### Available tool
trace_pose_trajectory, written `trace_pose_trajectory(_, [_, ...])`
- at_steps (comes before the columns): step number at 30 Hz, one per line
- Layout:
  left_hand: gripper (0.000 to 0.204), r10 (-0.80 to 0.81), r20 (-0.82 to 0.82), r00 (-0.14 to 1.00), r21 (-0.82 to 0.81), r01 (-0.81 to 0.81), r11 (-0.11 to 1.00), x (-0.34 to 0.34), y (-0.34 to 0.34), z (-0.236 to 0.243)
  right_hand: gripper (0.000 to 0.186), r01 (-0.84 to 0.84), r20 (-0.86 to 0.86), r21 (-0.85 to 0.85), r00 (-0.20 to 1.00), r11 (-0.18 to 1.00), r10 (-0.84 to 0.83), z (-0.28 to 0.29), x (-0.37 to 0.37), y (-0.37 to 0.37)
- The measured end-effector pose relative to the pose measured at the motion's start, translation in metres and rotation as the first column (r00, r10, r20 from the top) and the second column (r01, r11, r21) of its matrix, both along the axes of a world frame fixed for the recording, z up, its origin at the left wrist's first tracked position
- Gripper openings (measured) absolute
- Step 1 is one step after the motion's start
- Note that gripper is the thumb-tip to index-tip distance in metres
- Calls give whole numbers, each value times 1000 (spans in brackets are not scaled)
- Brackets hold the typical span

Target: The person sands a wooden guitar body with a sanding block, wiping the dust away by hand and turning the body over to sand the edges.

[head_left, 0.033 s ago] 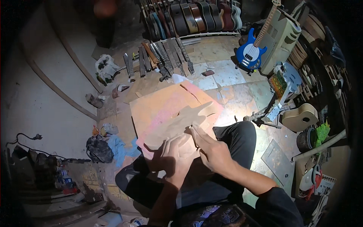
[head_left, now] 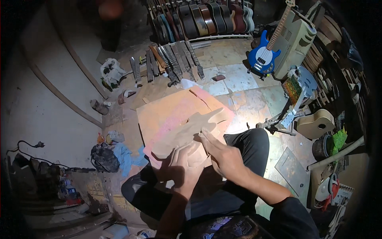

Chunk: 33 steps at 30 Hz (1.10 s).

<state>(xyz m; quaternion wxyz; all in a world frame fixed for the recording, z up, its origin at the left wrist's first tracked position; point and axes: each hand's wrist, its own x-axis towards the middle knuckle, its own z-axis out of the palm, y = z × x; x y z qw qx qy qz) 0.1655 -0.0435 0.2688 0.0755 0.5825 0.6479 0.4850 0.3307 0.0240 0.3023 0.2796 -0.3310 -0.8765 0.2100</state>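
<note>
An unpainted wooden electric guitar body (head_left: 181, 135) lies tilted across a board (head_left: 159, 113) in front of my crossed legs. My left hand (head_left: 185, 163) grips its near edge, fingers over the top face. Pressed against the body's near edge by the cutaway, my right hand (head_left: 221, 153) has its fingers held together and pointing away from me. Whatever may be under those fingers is hidden. A pale dusty look covers the wood and my fingertips.
Several guitar necks (head_left: 175, 61) lie on the tiled floor beyond the board, before a row of guitars (head_left: 207, 20). A blue bass (head_left: 262, 53) stands at the far right, an acoustic guitar body (head_left: 316, 122) nearer. Blue cloth (head_left: 126, 155) lies at left.
Hardly anything differs. My right hand and the guitar body are in nearly the same place, and my left hand keeps its grip.
</note>
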Motion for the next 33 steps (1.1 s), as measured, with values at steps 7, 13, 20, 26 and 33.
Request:
trace_pose_trajectory(7, [43, 37, 48, 998, -57, -34, 998, -12, 8, 29, 75, 37, 93, -6, 995, 999, -36, -3, 2, 1])
trace_pose_trajectory(13, [44, 98, 25, 995, -31, -97, 995, -6, 18, 24, 75, 199, 88, 45, 975, 979, -202, 0, -12, 28])
trace_pose_trajectory(20, [51, 115, 31, 993, -60, -113, 992, -34, 8, 20, 62, 357, 212, -225, 926, 907, -312, -14, -14, 77])
trace_pose_trajectory(26, [51, 226, 205, 952, -70, -216, 974, -85, -10, 4, 68, 151, 42, -37, 988, 988, -149, -21, -25, 86])
trace_pose_trajectory(33, [53, 304, 22, 952, -154, -297, 942, -101, -13, -25, 60, 10, 30, 143, 999, 990, -14, -72, -75, 93])
